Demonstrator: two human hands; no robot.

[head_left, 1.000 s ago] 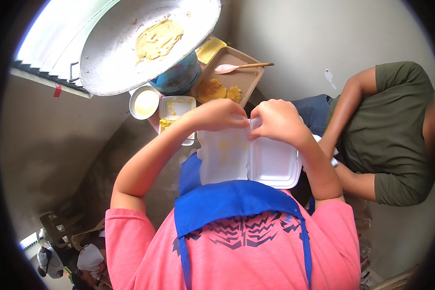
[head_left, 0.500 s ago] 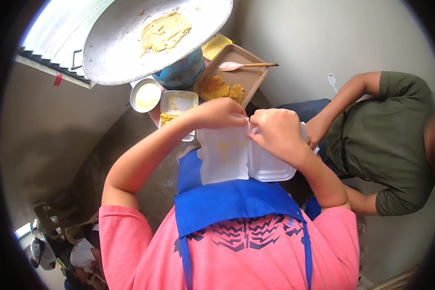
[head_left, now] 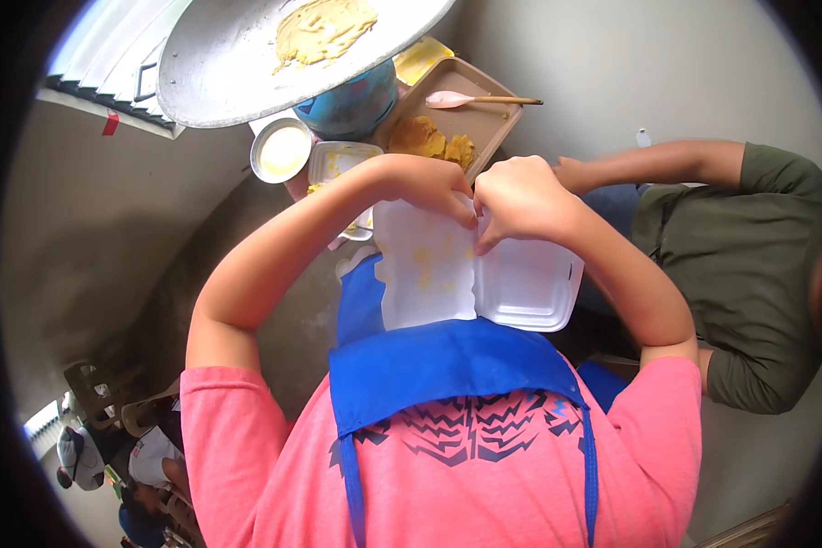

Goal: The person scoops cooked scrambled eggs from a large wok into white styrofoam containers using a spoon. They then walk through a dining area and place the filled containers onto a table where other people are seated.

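Observation:
An opened white foam clamshell box lies spread in front of my blue apron (head_left: 447,370). Yellow smears mark its left panel (head_left: 425,279), while the right half (head_left: 528,290) is a shallow, clean-looking tray. My left hand (head_left: 429,187) is closed in a pinch at the far end of the seam between the halves. Right beside it, my right hand (head_left: 525,199) pinches the same seam from the tray side, fingers curled and thumb pointing down. How far the seam is split under my fingers is hidden.
Beyond my hands a brown tray (head_left: 498,123) holds yellow dough-like pieces (head_left: 420,137) and a pink-headed spatula (head_left: 452,99). A large metal pan (head_left: 219,73) with yellow paste sits above a blue vessel (head_left: 352,110). A round tin (head_left: 281,151) stands left. A person in green (head_left: 731,247) sits right.
The view has shifted slightly. The tray half has turned a little to the right against the smeared panel. The other person's hand has moved from the box's edge to beyond my right hand.

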